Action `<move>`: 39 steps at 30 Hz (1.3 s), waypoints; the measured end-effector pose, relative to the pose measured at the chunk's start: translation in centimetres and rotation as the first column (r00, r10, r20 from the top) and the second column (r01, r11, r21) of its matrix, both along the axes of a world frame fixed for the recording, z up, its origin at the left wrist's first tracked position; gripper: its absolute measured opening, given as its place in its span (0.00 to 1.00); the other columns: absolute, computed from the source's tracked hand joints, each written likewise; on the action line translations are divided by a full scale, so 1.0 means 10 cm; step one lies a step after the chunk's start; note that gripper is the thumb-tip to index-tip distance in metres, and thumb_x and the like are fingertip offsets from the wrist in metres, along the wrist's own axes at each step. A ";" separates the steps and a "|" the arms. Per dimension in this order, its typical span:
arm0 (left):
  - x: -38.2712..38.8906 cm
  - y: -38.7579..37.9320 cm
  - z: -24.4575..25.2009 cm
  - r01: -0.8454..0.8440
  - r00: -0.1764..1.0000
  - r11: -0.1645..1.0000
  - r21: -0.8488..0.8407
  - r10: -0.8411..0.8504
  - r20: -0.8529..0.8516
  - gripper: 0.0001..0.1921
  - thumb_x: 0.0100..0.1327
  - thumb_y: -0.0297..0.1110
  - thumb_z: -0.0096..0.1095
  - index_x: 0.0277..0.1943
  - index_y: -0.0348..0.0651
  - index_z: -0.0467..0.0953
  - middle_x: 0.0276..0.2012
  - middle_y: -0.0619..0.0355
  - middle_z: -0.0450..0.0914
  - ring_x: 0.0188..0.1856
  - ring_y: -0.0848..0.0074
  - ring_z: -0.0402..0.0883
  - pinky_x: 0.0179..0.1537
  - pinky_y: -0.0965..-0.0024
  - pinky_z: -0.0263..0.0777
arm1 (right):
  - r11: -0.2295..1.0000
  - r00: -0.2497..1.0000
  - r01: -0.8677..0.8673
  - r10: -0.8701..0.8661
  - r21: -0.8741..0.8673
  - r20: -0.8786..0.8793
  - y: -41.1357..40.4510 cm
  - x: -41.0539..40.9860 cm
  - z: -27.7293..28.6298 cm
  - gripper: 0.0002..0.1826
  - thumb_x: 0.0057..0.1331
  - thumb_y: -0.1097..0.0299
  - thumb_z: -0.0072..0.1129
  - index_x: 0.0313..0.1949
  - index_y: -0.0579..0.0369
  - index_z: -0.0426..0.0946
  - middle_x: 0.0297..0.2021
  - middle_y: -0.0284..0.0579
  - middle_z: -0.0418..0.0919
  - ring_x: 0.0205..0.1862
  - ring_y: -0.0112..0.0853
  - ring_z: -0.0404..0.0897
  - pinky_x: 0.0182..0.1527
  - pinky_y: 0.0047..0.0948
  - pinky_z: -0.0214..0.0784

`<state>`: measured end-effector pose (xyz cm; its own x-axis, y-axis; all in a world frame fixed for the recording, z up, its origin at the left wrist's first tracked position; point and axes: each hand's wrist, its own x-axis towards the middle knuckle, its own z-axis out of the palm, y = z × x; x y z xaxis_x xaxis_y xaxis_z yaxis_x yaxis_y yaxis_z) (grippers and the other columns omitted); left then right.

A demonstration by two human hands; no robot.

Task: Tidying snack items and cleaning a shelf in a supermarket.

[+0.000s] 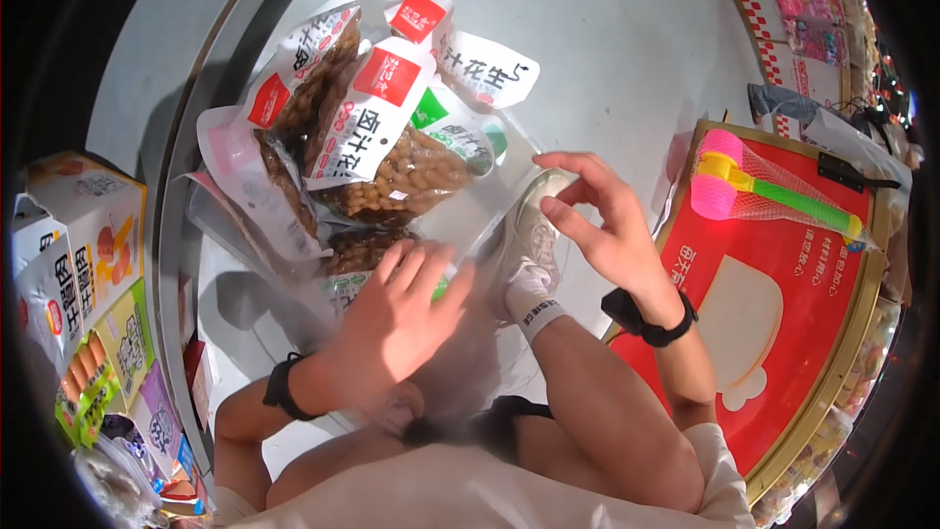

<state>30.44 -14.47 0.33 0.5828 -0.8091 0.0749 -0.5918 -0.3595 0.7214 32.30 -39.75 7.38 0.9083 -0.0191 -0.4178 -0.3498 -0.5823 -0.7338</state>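
Observation:
In front of me a clear plastic container (507,213) on the floor holds a heap of packaged peanut snacks. One pouch with a white and red top (378,110) lies over the others, and a pouch with a green label (440,154) shows beside it. My left hand (404,316) is over the near end of the heap, above a dark-filled pouch (367,250), fingers spread; whether it touches the pouch is unclear. My right hand (587,213) is at the container's right side, thumb and fingers apart with nothing between them. The container's near part is blurred.
My shoe (540,228) stands beside the container's right side. At right is a red display board (661,382) with a gold edge, bearing a pink and green toy hammer (778,195) in netting. Snack boxes (88,250) line the left, beyond a grey shelf edge (165,235).

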 end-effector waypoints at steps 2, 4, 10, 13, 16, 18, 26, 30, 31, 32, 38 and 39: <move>0.00 -0.05 -0.06 -0.021 1.000 0.999 -0.030 0.021 -0.003 0.24 0.61 0.35 0.66 0.58 0.35 0.73 0.53 0.46 0.72 0.56 0.56 0.73 0.62 0.54 0.65 | 0.999 0.999 -0.049 0.049 0.013 0.012 0.01 0.11 -0.05 0.20 0.64 0.70 0.65 0.56 0.56 0.78 0.48 0.43 0.77 0.33 0.26 0.79 0.40 0.27 0.70; 0.01 -0.01 -0.08 0.011 0.998 1.000 0.013 -0.011 0.057 0.24 0.61 0.36 0.66 0.58 0.35 0.73 0.53 0.46 0.72 0.56 0.55 0.73 0.62 0.54 0.65 | 0.991 0.990 -0.135 0.134 0.017 0.054 0.07 0.26 -0.13 0.20 0.64 0.68 0.65 0.55 0.58 0.78 0.49 0.46 0.78 0.30 0.28 0.79 0.36 0.28 0.72; -0.13 0.12 -0.06 0.023 0.999 0.998 0.057 -0.025 0.021 0.25 0.61 0.35 0.65 0.59 0.35 0.72 0.56 0.42 0.73 0.58 0.53 0.73 0.65 0.51 0.62 | 0.954 0.961 -0.265 0.274 -0.140 0.044 0.17 0.62 -0.32 0.20 0.65 0.66 0.61 0.55 0.61 0.77 0.45 0.50 0.81 0.30 0.35 0.81 0.36 0.35 0.74; -0.18 0.16 -0.08 0.078 0.974 0.985 0.153 -0.108 0.197 0.27 0.60 0.34 0.62 0.62 0.36 0.71 0.59 0.39 0.72 0.63 0.52 0.71 0.66 0.49 0.62 | 0.940 0.955 -0.284 0.295 -0.190 0.028 0.22 0.66 -0.37 0.20 0.64 0.67 0.61 0.54 0.60 0.77 0.39 0.51 0.83 0.31 0.38 0.82 0.37 0.37 0.74; -0.23 0.18 -0.11 0.134 0.948 0.973 0.189 -0.181 0.261 0.29 0.63 0.32 0.54 0.68 0.39 0.68 0.61 0.38 0.72 0.66 0.51 0.69 0.66 0.46 0.63 | 0.917 0.938 -0.320 0.342 -0.237 0.055 0.26 0.67 -0.40 0.18 0.63 0.69 0.60 0.51 0.61 0.76 0.36 0.52 0.83 0.31 0.44 0.82 0.37 0.40 0.73; -0.18 0.18 -0.10 0.137 0.952 0.972 0.193 -0.183 0.246 0.29 0.62 0.32 0.54 0.68 0.39 0.69 0.60 0.38 0.73 0.66 0.51 0.70 0.66 0.46 0.63 | 0.899 0.916 -0.362 0.392 -0.246 0.084 0.25 0.67 -0.40 0.16 0.61 0.71 0.59 0.48 0.63 0.74 0.34 0.55 0.82 0.31 0.53 0.80 0.37 0.44 0.72; -0.24 0.07 -0.26 0.044 0.941 0.984 0.174 -0.099 0.324 0.27 0.61 0.32 0.55 0.65 0.40 0.71 0.58 0.40 0.75 0.64 0.53 0.73 0.65 0.46 0.66 | 0.864 0.890 -0.452 0.423 -0.223 -0.168 0.14 0.54 -0.54 0.22 0.60 0.75 0.54 0.55 0.62 0.68 0.32 0.65 0.78 0.32 0.59 0.79 0.37 0.50 0.70; -0.23 0.06 -0.31 0.048 0.914 0.983 0.178 -0.115 0.389 0.25 0.62 0.33 0.55 0.63 0.41 0.72 0.58 0.41 0.75 0.63 0.53 0.73 0.64 0.47 0.67 | 0.894 0.908 -0.416 0.402 -0.164 -0.113 0.17 0.54 -0.57 0.21 0.60 0.76 0.53 0.54 0.64 0.66 0.32 0.64 0.77 0.33 0.59 0.79 0.37 0.50 0.70; -0.22 0.06 -0.29 0.043 0.904 0.981 0.189 -0.119 0.411 0.25 0.62 0.33 0.55 0.63 0.41 0.72 0.58 0.41 0.75 0.63 0.53 0.74 0.65 0.46 0.67 | 0.906 0.914 -0.396 0.372 -0.148 -0.165 0.19 0.55 -0.55 0.20 0.60 0.76 0.53 0.53 0.65 0.66 0.32 0.64 0.77 0.34 0.59 0.79 0.37 0.50 0.70; -0.23 0.07 -0.28 0.052 0.910 0.980 0.191 -0.125 0.394 0.24 0.62 0.33 0.55 0.62 0.40 0.73 0.59 0.40 0.75 0.63 0.53 0.73 0.65 0.45 0.66 | 0.905 0.908 -0.396 0.361 -0.154 -0.212 0.19 0.52 -0.56 0.21 0.60 0.74 0.55 0.53 0.64 0.66 0.31 0.64 0.77 0.35 0.57 0.80 0.38 0.50 0.70; -0.20 0.01 -0.30 0.070 0.935 0.986 0.152 -0.118 0.336 0.24 0.61 0.33 0.55 0.61 0.39 0.73 0.58 0.40 0.75 0.62 0.52 0.74 0.65 0.44 0.66 | 0.919 0.929 -0.358 0.334 -0.166 -0.160 0.17 0.52 -0.70 0.18 0.59 0.73 0.56 0.49 0.64 0.69 0.32 0.65 0.78 0.35 0.60 0.79 0.39 0.51 0.70; -0.22 0.04 -0.29 0.073 0.939 0.984 0.160 -0.122 0.321 0.24 0.61 0.33 0.56 0.60 0.39 0.73 0.57 0.41 0.76 0.61 0.52 0.75 0.64 0.44 0.67 | 0.919 0.927 -0.361 0.335 -0.160 -0.167 0.18 0.51 -0.71 0.18 0.59 0.73 0.56 0.49 0.64 0.69 0.32 0.65 0.78 0.35 0.60 0.79 0.39 0.51 0.70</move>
